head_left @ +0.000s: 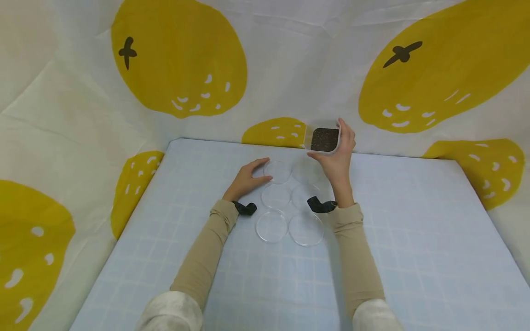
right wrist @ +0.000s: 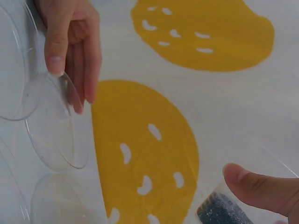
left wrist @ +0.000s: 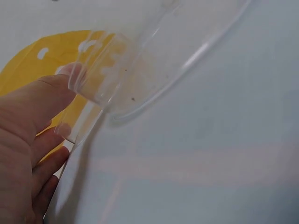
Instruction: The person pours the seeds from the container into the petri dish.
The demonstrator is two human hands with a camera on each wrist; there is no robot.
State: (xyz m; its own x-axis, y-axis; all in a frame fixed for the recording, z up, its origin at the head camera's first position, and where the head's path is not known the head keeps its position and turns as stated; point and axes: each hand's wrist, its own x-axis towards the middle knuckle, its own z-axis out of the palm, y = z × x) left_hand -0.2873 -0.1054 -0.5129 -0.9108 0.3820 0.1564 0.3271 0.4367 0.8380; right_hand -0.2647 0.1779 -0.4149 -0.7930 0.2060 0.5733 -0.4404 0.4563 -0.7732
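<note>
At the far left of a group of clear petri dishes, my left hand (head_left: 247, 179) pinches a petri dish (head_left: 279, 172) by its rim, thumb on one side and fingers on the other. In the left wrist view, the edge of this clear dish (left wrist: 100, 74) lies between thumb and fingers. Farther back and to the right, my right hand (head_left: 338, 161) grips a clear square container (head_left: 308, 134), which is tilted so its opening shows. Dark, grainy soil-like material (head_left: 325, 139) lies inside it. The right wrist view shows only part of that dark material (right wrist: 222, 210), beside the thumb.
More clear petri dishes stand in two columns, among them a near-left dish (head_left: 271, 226) and a near-right dish (head_left: 306, 229). Beneath them is a pale blue checked tablecloth (head_left: 414, 248). A white curtain with yellow fruit prints (head_left: 178, 55) hangs behind the table's back edge.
</note>
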